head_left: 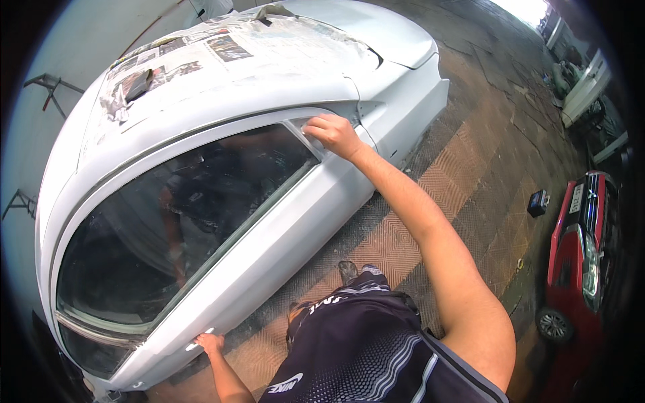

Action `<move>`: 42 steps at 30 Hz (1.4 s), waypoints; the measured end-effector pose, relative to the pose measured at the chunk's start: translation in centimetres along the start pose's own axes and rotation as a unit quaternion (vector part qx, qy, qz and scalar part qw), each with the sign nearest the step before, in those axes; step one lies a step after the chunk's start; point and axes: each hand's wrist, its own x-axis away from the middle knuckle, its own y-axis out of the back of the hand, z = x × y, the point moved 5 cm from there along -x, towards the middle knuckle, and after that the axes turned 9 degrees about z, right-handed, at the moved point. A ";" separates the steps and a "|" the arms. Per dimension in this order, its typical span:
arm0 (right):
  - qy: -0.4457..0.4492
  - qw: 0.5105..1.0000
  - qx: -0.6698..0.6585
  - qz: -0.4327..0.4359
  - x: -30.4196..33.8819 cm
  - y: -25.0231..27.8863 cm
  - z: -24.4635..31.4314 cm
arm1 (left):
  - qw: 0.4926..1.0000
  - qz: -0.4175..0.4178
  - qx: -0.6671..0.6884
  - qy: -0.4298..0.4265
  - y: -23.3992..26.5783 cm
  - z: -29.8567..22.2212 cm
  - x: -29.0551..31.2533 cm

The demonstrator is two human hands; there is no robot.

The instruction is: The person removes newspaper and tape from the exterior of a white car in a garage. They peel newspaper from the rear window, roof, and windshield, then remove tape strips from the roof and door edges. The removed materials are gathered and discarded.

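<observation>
Along my left stands a white car door (295, 221) with a dark window (168, 221), fitted in the white car's side. Low at the door's rear end, my left hand (211, 342) has its fingers curled at the white door handle (195, 345). Farther ahead, my right hand (332, 134) is closed at the front upper corner of the window frame (295, 134), by a small triangular panel. Its fingertips are partly hidden. The glass reflects my arm and dark shirt.
Newspaper sheets (269, 57) cover the windshield and part of the roof (127, 131). A red car (571, 269) stands at the right, with a small dark box (538, 203) on the floor beside it. Patterned tiles (390, 242) lie underfoot. Metal stands (52, 84) are beyond the white car.
</observation>
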 end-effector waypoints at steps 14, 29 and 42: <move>-0.370 0.849 -0.368 -0.079 10.4 4.6 1.5 | 0.999 0.030 -0.038 -0.014 0.1 -0.5 -1.4; -0.293 0.953 -0.062 -0.048 2.9 -0.6 1.0 | 1.000 0.027 -0.014 -0.002 -0.3 0.1 -1.5; -0.207 0.974 -0.074 -0.048 1.7 -0.3 0.8 | 0.998 0.034 0.053 0.017 0.3 -0.6 0.3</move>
